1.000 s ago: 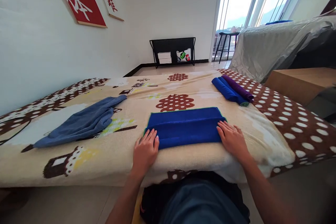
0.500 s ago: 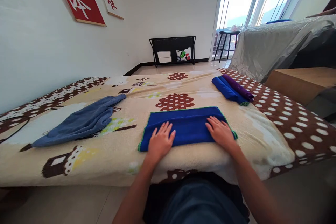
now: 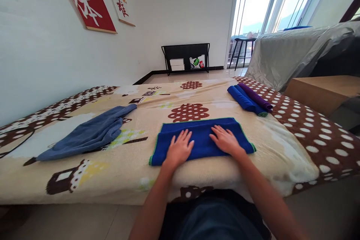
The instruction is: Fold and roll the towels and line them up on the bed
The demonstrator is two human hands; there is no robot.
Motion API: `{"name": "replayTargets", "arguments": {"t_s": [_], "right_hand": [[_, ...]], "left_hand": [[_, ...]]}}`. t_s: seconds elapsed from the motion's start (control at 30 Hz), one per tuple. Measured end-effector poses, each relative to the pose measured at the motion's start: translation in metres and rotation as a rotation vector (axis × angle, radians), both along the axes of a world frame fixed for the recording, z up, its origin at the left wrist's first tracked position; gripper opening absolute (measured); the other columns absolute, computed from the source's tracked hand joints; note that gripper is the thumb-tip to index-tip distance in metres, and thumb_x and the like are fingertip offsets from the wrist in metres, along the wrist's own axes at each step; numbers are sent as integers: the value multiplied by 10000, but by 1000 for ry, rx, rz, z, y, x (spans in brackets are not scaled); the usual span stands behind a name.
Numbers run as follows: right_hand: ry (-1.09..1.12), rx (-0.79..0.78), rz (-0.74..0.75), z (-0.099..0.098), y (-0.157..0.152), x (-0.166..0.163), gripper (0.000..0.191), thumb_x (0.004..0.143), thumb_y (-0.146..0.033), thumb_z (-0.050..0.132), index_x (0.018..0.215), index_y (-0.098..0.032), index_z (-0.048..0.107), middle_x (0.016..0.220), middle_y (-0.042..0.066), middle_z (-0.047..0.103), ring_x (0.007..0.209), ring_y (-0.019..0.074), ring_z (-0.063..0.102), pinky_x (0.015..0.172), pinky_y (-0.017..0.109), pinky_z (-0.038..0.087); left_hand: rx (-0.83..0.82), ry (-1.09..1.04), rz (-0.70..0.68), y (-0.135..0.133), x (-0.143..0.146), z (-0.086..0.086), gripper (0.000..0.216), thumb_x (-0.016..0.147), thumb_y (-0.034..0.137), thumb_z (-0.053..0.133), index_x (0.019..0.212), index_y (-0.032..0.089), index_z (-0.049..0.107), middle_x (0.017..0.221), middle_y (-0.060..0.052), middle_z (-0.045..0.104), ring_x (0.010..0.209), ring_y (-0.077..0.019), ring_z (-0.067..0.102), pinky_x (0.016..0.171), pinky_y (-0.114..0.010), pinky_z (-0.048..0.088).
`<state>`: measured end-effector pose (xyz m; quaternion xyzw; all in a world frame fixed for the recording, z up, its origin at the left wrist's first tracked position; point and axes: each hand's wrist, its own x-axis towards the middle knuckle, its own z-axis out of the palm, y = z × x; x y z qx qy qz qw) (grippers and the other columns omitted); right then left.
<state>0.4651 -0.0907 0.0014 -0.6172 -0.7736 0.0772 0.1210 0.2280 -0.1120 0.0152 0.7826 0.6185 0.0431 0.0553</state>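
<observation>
Left hand: is lying unclenched across the blue cloth
Right hand: is lying likewise, probably spreading pressure
Blue cloth: is lying on the blanket, seemingly for easy reach
Rolled cloths: are sitting aside

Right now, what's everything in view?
Flat cloth: one, blue, front centre
Crumpled cloth: one, slate, left
Rolls: apparently two blue, one purple, right
Blanket: one, cream and brown, underneath
Cable: one, black, left edge
Hangings: two, red and white, upper left
Shelf: one, black, far middle
Boxes: apparently two, white, on shelf
Packets: count unclear, multicoloured, on shelf
Window: one, pale, upper right
Stool: one, black, by window
Plastic sheet: one, grey, right
Boxy piece: one, brown, right
Left hand and right hand: two, bare, on flat cloth
</observation>
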Motion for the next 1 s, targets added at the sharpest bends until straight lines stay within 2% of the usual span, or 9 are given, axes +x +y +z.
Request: {"name": "replayTargets", "arguments": {"t_s": [0.1, 0.17, 0.27, 0.37, 0.43, 0.57, 0.73, 0.87, 1.0], "right_hand": [[-59, 4, -221, -4, 5, 54, 584, 1018, -415, 309, 1500, -117, 450, 1575, 150, 374, 1479, 300, 335, 1187, 558, 254], [-115, 86, -308, -6, 5, 63, 571, 1017, -379, 304, 1488, -95, 460, 1568, 179, 379, 1489, 309, 308, 1203, 558, 201], [-109, 154, -132, -4, 4, 25, 560, 1024, -335, 260, 1510, -112, 431, 1592, 155, 346, 1517, 284, 244, 1226, 533, 130], [-59, -2, 132, 1, 13, -30, 554, 1018, -329, 297, 1539, -170, 395, 1617, 90, 311, 1519, 219, 249, 1229, 441, 196], [-57, -69, 172, 3, 24, -42, 566, 1016, -379, 332, 1554, -205, 372, 1632, 55, 278, 1527, 192, 227, 1228, 414, 215], [-77, -105, 27, 5, 43, 10, 657, 1019, -551, 282, 1589, -224, 290, 1657, 51, 197, 1546, 216, 155, 1239, 487, 159], [-121, -121, -168, 5, 50, 75, 714, 1017, -562, 263, 1595, -143, 263, 1652, 135, 189, 1546, 291, 127, 1228, 557, 124], [-121, -98, -84, 7, 55, 36, 717, 1019, -534, 274, 1594, -106, 254, 1654, 167, 158, 1551, 310, 75, 1229, 568, 50], [-88, -116, 232, 8, 62, -26, 687, 1003, -550, 323, 1607, -234, 238, 1664, 46, 172, 1554, 209, 100, 1253, 439, 110]], "left_hand": [[49, 39, 207, 0, -48, -1, 558, 1030, 407, 287, 1555, 228, 354, 1636, -59, 273, 1528, -243, 235, 1229, -546, 208], [99, 65, 234, -1, -52, 3, 546, 1027, 366, 283, 1538, 206, 389, 1621, -81, 314, 1524, -255, 247, 1234, -565, 170], [83, 44, 36, 3, -14, 11, 553, 1013, 308, 277, 1544, 188, 376, 1622, -79, 313, 1528, -241, 238, 1245, -561, 120], [-51, -12, -157, 19, 31, 14, 582, 999, 308, 292, 1565, 174, 324, 1634, -60, 286, 1523, -190, 251, 1243, -460, 213], [-92, -16, -168, 32, 36, 12, 589, 1003, 342, 293, 1572, 189, 308, 1641, -47, 267, 1527, -178, 237, 1238, -443, 227], [-72, 2, -11, 49, -18, 3, 611, 1014, 500, 263, 1583, 278, 272, 1668, -21, 171, 1551, -224, 143, 1236, -555, 135], [-34, 70, 207, 54, -80, 5, 635, 1015, 514, 244, 1583, 232, 277, 1668, -70, 185, 1550, -263, 144, 1217, -611, 128], [4, 119, 171, 60, -44, 17, 618, 1011, 388, 272, 1572, 131, 293, 1647, -161, 225, 1545, -320, 142, 1193, -674, 40], [-49, 78, -98, 68, 19, 16, 636, 1009, 438, 276, 1601, 216, 203, 1672, -40, 165, 1550, -188, 145, 1243, -465, 166]]}}
